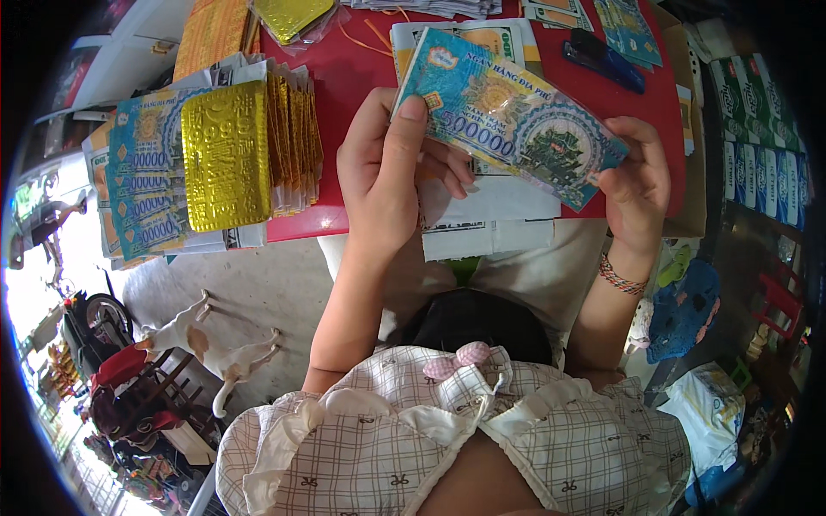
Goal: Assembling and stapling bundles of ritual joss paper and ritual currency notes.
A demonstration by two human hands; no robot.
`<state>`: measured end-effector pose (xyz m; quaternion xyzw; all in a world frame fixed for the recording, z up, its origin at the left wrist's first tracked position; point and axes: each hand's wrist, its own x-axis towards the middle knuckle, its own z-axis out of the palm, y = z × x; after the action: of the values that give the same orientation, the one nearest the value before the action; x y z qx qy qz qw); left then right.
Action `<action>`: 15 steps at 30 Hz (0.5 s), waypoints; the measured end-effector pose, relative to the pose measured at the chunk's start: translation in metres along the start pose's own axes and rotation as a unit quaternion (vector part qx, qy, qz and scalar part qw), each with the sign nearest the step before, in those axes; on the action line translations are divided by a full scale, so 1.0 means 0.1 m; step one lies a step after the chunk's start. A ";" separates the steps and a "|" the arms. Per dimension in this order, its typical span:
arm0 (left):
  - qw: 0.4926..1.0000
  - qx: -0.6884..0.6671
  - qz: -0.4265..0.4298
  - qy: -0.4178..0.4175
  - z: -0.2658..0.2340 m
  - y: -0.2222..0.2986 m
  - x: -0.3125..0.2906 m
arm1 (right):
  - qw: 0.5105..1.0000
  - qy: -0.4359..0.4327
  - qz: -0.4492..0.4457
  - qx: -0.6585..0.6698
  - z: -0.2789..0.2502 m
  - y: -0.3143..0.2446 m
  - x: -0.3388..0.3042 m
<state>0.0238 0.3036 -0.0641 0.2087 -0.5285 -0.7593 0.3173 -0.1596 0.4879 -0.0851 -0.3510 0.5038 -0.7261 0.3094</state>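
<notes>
Blue paper note (516, 120): it was held up over the near part of the table, slanting from upper left down to lower right, its printed face upward; from where I stood I could not tell whether it was one sheet or several.
Left hand (383, 163): it had the note's left end clamped, thumb pressed flat on the printed face, the other fingers underneath, their tips poking out below the lower edge.
Right hand (638, 176): it pinched the note's right end at the corner, thumb and fingers closed on the paper; a braided bracelet (623, 275) circled that wrist.
Red table (340, 64): it lay beneath both hands, with white paper (503, 199) under the note and hanging toward the person's lap.
Left pile: a gold embossed packet (225, 159) rested on fanned blue notes (142, 228), just beside a row of upright gold-paper folds (292, 142).
Far side: a dark blue stapler-like tool (604, 60) lay near more blue notes (626, 30), and a yellow packet (295, 15) sat in clear plastic near an orange stack (215, 34).
Floor (280, 275): a white-and-brown animal (228, 348) lay stretched out, well apart from the hands.
</notes>
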 end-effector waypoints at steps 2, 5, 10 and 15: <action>1.000 -0.007 -0.023 -0.007 -0.01 -0.01 0.01 | 0.999 -0.018 -0.016 0.023 -0.03 0.01 -0.01; 0.999 -0.005 -0.033 -0.011 -0.01 -0.02 0.02 | 0.996 -0.047 -0.035 0.064 -0.07 0.04 -0.01; 0.999 0.009 -0.041 -0.016 0.00 0.00 0.04 | 0.994 -0.056 -0.037 0.083 -0.06 0.04 -0.02; 0.998 0.047 -0.037 -0.020 0.06 -0.01 0.06 | 0.997 -0.029 -0.026 0.073 -0.02 0.02 -0.03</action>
<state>0.0148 0.3035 -0.0628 0.2278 -0.5620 -0.7484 0.2686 -0.1595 0.4907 -0.0883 -0.3614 0.4313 -0.7584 0.3290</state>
